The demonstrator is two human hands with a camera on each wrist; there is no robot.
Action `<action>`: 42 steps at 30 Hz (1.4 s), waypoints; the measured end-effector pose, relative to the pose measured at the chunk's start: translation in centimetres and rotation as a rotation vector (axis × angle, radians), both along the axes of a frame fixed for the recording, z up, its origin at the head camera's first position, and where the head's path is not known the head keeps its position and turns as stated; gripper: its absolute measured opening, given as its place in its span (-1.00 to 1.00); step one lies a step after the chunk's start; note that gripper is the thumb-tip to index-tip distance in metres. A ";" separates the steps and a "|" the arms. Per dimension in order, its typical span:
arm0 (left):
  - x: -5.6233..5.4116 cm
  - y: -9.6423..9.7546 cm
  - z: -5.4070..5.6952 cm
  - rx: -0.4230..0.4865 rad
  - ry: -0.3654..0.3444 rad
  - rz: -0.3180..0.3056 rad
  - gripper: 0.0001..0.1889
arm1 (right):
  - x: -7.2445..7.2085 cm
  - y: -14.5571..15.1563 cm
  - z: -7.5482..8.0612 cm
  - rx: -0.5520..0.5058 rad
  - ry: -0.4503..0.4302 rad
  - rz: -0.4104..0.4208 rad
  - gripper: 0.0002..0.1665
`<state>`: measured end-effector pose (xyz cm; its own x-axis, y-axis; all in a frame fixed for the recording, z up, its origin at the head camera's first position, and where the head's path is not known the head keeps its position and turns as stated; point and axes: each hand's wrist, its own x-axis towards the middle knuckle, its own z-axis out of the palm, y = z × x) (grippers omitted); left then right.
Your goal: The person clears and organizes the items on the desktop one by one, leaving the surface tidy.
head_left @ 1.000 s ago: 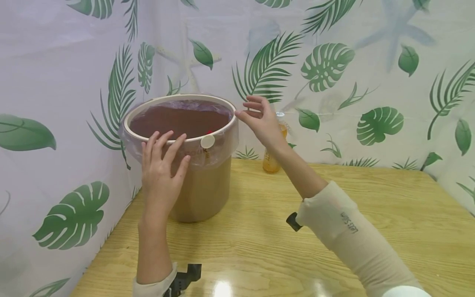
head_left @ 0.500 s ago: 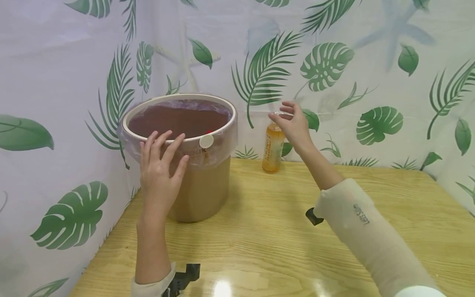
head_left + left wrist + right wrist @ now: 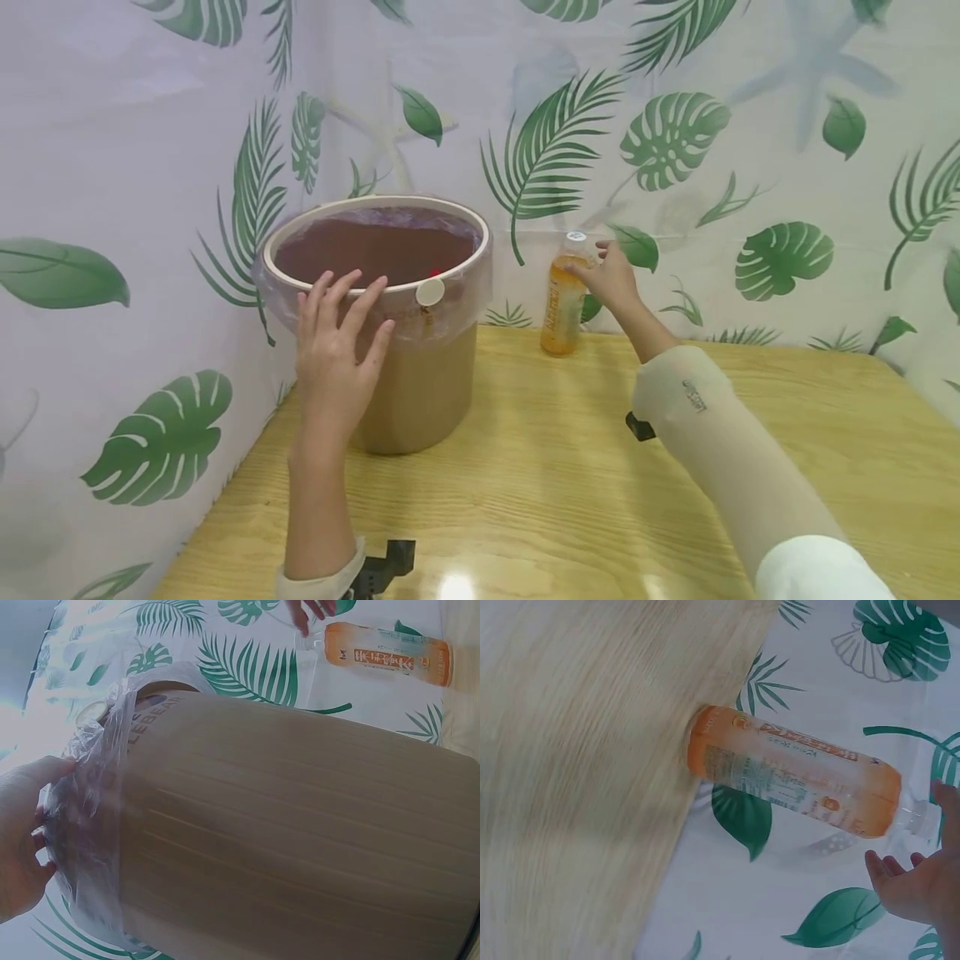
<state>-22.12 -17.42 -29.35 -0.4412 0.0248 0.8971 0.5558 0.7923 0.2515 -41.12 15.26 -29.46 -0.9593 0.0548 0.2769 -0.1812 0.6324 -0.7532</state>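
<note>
A brown bin [image 3: 423, 400] with a cream rim stands upright at the left. A clear plastic bag [image 3: 465, 304] lines it and is folded down over the rim. At the near side of the rim, my left hand [image 3: 333, 358] rests with fingers spread and fairly straight against the bag. An upright bottle [image 3: 564, 312] of orange drink with a white cap is to the right of the bin. My right hand [image 3: 617, 279] is beside the bottle's upper part, thumb and fingers apart around the neck area. In the right wrist view, the fingers [image 3: 889, 870] appear not closed on the bottle [image 3: 795, 771].
A wooden table [image 3: 540, 467] bears the bin and bottle. White sheeting with green leaf prints [image 3: 525, 167] hangs behind and along the left side. A small red mark [image 3: 437, 273] shows inside the bin near its rim.
My right hand has moved from the bin's right rim across to the right and down to the bottle. The left hand has stayed on the rim.
</note>
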 end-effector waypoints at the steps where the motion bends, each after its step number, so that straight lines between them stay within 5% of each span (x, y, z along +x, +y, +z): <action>1: 0.0 0.0 0.0 0.000 0.000 -0.001 -0.58 | -0.3 0.0 -0.3 0.019 -0.010 -0.001 -0.11; 7: -0.2 0.0 -0.1 0.003 0.007 -0.002 -0.58 | -1.3 -0.1 -1.8 0.077 -0.081 -0.003 0.00; 15: -0.2 -0.1 -0.1 0.005 0.004 -0.004 -0.58 | -1.7 -0.8 -2.8 0.069 -0.070 -0.023 -0.02; 27: -0.2 0.0 -0.1 0.010 0.010 0.001 -0.59 | -0.9 -1.2 -2.8 0.023 -0.030 -0.013 -0.07; 42: -0.1 0.3 -0.2 0.024 0.008 -0.013 -0.58 | 1.8 -0.5 -1.3 0.006 0.020 0.064 -0.04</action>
